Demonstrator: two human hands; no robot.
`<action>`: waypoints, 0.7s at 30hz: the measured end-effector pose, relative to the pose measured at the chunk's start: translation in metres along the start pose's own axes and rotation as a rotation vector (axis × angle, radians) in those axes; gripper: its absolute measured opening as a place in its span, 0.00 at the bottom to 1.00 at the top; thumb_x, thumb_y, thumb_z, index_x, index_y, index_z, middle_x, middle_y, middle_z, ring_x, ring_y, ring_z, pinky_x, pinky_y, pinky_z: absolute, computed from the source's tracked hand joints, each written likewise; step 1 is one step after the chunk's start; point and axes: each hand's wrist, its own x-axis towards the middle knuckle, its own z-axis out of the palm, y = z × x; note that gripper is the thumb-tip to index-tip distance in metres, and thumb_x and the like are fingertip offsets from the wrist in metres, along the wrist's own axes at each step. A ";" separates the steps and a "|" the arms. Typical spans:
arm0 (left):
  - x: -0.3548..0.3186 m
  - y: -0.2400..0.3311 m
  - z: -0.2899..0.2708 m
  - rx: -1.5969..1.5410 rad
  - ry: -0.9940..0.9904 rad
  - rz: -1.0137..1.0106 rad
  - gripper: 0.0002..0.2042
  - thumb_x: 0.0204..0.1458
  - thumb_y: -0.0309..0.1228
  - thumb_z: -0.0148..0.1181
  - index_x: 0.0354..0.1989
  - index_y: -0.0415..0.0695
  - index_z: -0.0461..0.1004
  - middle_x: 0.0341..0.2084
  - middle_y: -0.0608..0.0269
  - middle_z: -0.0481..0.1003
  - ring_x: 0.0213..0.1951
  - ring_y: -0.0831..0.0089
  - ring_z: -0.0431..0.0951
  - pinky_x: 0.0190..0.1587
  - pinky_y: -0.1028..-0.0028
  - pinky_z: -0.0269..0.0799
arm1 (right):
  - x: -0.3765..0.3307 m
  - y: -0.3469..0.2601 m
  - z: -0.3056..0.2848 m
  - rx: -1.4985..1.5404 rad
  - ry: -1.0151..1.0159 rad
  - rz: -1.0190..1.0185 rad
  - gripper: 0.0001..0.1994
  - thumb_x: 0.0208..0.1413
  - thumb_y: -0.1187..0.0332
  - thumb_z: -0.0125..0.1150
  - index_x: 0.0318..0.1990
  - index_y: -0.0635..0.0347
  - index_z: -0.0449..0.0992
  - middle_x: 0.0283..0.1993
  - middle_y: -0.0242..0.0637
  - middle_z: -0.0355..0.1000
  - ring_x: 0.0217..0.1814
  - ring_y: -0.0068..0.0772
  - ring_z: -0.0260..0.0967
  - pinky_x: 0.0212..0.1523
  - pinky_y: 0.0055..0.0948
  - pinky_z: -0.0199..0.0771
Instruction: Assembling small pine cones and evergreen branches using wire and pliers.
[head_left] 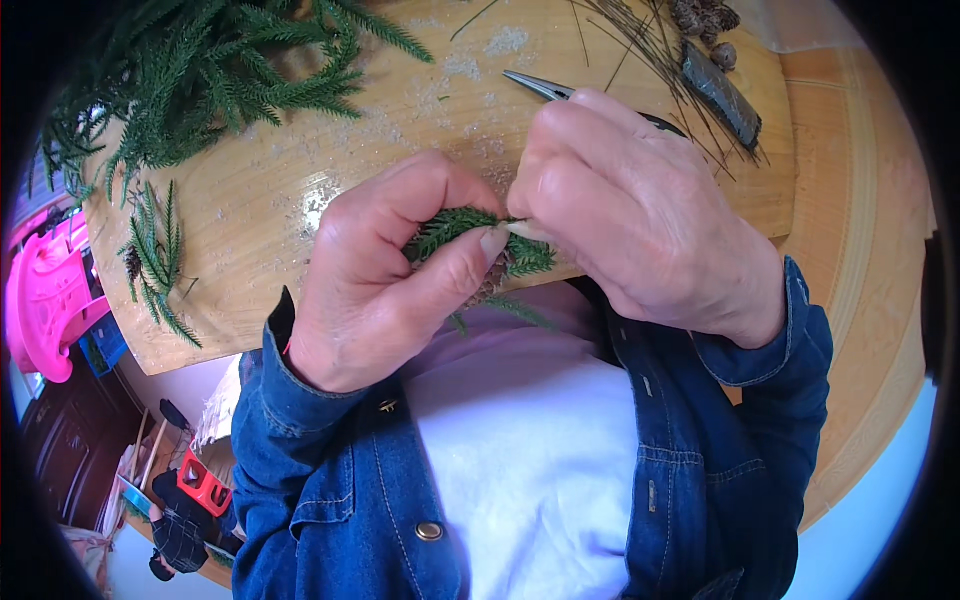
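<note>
Both hands are closed on one small green sprig (470, 232), which sits just above the near edge of the wooden table (260, 210), close to the body. Left hand (385, 280) wraps it from below, and the thumb presses along the top of the needles. Right hand (630, 215) pinches the right end of the sprig with the fingertips, where something pale shows between thumb and finger; I cannot tell if it is a nail or a thin strip. Some brown thing seems to sit under the sprig, inside the left palm, but it is mostly hidden.

Behind the right hand lie pliers (545, 87) on the table, only the pointed tip showing. A pile of green branches (210, 75) covers the far left of the table, with a few loose twigs (155, 250) near its left edge. At the far right are thin dry needles (650, 50), a dark flat strip (722, 95) and small cones (705, 18).

I judge that the step in hand is fixing or shaping the sprig against what the left hand holds. The next move calls for a steady left grip, so the sprig does not slip, and for fine work of the right fingertips at the end of it.
</note>
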 end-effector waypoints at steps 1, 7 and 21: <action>0.001 -0.004 0.000 0.068 0.025 0.086 0.06 0.50 0.23 0.58 0.35 0.35 0.72 0.27 0.63 0.70 0.30 0.75 0.69 0.34 0.77 0.64 | 0.001 0.000 0.001 -0.007 0.000 -0.001 0.08 0.38 0.74 0.59 0.29 0.62 0.69 0.26 0.38 0.62 0.25 0.38 0.61 0.22 0.31 0.62; 0.000 -0.006 -0.003 0.127 0.092 0.166 0.07 0.46 0.20 0.58 0.34 0.36 0.72 0.24 0.57 0.68 0.27 0.65 0.70 0.30 0.72 0.64 | 0.011 -0.001 -0.002 -0.022 -0.120 -0.002 0.09 0.38 0.74 0.59 0.29 0.62 0.68 0.28 0.39 0.62 0.25 0.38 0.60 0.22 0.32 0.62; 0.010 -0.014 0.012 0.696 0.283 0.509 0.13 0.33 0.20 0.62 0.31 0.38 0.72 0.26 0.57 0.70 0.28 0.61 0.71 0.31 0.66 0.65 | -0.003 0.001 0.008 0.111 -0.034 0.315 0.05 0.54 0.73 0.55 0.30 0.63 0.68 0.23 0.40 0.62 0.23 0.40 0.62 0.23 0.32 0.61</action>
